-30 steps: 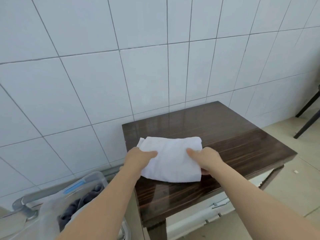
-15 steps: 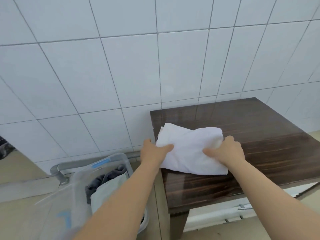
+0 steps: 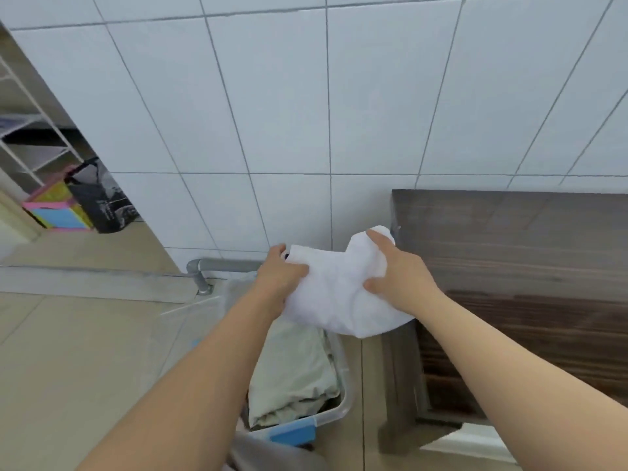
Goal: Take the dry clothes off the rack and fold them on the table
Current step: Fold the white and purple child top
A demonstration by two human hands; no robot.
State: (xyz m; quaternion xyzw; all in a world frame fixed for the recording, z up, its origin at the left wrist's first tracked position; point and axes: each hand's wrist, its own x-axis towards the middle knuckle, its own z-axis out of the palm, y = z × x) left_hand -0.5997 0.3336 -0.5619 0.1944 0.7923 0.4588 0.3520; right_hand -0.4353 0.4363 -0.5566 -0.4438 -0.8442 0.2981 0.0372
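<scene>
White tiled wall (image 3: 306, 113) fills the upper frame; tan floor (image 3: 68, 351) below left. Dark wood-grain desk (image 3: 526, 266) at right, its back edge against the wall, its left edge running toward the viewer.

Clear plastic bin (image 3: 339, 407) sits on the floor just beside the desk's left edge, with pale green fabric (image 3: 292, 372) bundled inside and a blue handle patch (image 3: 292, 433) at its near rim. Grey pipe (image 3: 217, 268) runs along the wall base behind the bin.

Folded white cloth (image 3: 336, 294) is held up in the air past the desk's left edge, mostly above the bin; its right end overlaps the desk's left edge in this view, contact not clear. Long axis runs left to right, sagging in the middle, the upper right corner bunched and pointing up toward the wall.

Left hand (image 3: 277, 277) grips the cloth's left end, fingers curled round it. Right hand (image 3: 397, 277) grips the right end, thumb pressed on the top face, fingers wrapped over the bunched corner.

Far left: white wire rack (image 3: 30, 130), black bag (image 3: 102, 198), pink and blue box (image 3: 56, 210) on the floor.
</scene>
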